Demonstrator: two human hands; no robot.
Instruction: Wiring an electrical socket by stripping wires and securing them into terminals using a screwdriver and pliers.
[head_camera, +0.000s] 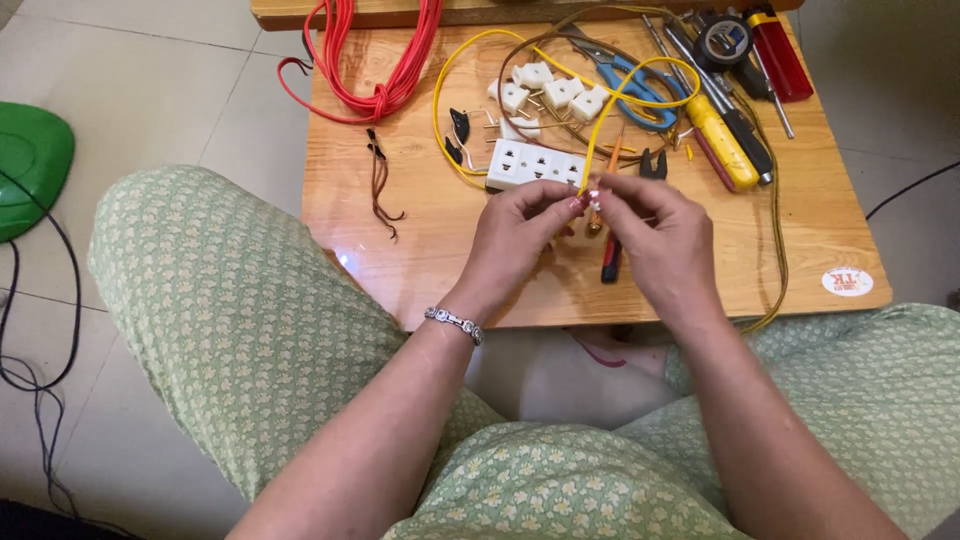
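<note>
left hand: I pinched the yellow wire end
right hand: pinched same end, fingertips closed
wire: over table, above socket strip
handling: looked light, springy, slick; best gripped near tip

yellow wire end: hidden inside the fingertips of both hands
red cable coil: top cut off by the far edge
green object: left part out of frame
white socket strip: near right corner covered by the hands
black cord: runs off the left edge
</note>
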